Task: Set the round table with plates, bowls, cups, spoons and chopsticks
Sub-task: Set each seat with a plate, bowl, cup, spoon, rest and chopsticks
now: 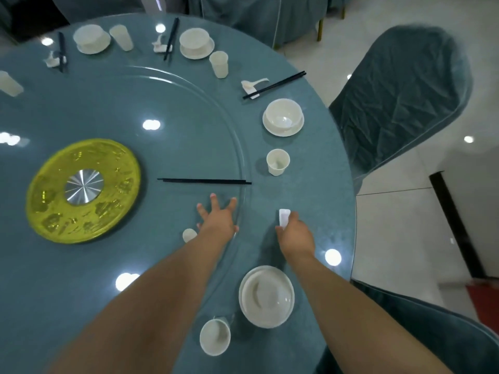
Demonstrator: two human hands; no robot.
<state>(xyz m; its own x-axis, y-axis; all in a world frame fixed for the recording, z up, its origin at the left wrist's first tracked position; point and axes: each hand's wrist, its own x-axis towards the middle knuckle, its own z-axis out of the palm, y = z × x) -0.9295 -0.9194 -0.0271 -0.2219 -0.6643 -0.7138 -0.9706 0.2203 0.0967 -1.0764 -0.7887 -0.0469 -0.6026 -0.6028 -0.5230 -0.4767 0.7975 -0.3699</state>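
Our right hand (295, 233) pinches a white rest (284, 217); we should set it flat lower right of the chopsticks (204, 181), toward which our left hand (217, 217) spreads, grasping nothing.

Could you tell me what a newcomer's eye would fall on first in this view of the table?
Likely the yellow disc with its metal hub, left of centre on the glass turntable. Next, the hands: the left hand spread beside black chopsticks, the right hand holding a small white piece.
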